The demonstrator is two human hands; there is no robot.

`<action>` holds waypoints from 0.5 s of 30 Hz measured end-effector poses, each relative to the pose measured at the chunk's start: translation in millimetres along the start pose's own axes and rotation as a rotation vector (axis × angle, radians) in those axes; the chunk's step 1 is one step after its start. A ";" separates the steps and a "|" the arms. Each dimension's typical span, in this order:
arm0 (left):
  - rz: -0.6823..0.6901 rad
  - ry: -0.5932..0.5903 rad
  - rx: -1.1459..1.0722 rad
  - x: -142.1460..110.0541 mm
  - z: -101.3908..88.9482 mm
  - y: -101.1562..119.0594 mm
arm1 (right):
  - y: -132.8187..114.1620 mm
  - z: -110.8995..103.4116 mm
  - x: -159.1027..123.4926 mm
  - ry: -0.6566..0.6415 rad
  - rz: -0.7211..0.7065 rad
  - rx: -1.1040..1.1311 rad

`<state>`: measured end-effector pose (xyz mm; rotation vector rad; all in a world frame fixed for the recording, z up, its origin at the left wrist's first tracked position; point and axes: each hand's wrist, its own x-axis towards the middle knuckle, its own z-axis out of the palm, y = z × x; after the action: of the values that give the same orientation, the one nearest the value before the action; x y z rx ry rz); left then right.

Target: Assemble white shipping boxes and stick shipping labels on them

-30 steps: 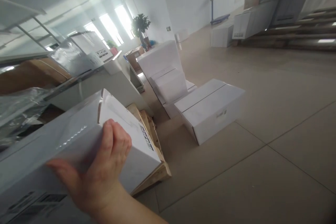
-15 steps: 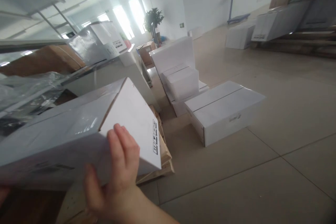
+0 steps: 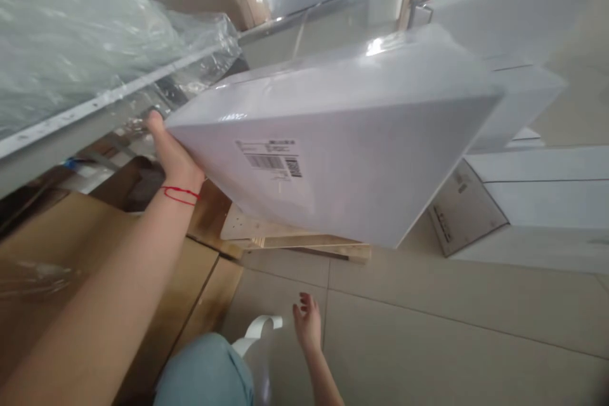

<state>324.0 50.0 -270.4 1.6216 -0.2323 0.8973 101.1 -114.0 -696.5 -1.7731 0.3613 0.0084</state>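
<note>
A large white box with a barcode label hangs tilted in the air above a wooden pallet. My left hand, a red string round its wrist, grips the box's left end; its fingertips are hidden behind the box. Low down, my right hand is off the box, fingers spread over the tiled floor with nothing in them. The box's right end reaches toward other white boxes on the floor.
Clear plastic wrap covers stacked goods at the upper left. Flat brown cardboard lies at the left. My knee in light jeans and a curled white strip are at the bottom. Tiled floor stretches right.
The box has come up off the stack and swung across the view. My right hand has let go of its corner and dropped low. My left hand now shows on the box's left end.
</note>
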 end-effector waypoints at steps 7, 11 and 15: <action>-0.175 0.303 -0.066 -111.7 -44.6 18.8 | 16.7 64.2 -24.6 -0.654 -0.155 -0.446; -0.255 -0.005 0.235 -210.0 -90.3 -24.5 | -17.6 41.3 11.7 -0.711 -0.217 -0.556; -0.428 -0.427 0.438 -274.0 -108.9 -79.7 | -93.1 -15.0 52.9 -0.737 -0.424 -0.587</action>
<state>139.3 83.0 -511.4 2.1582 0.0276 0.2731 171.5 -123.5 -615.0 -2.2347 -0.6095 0.4956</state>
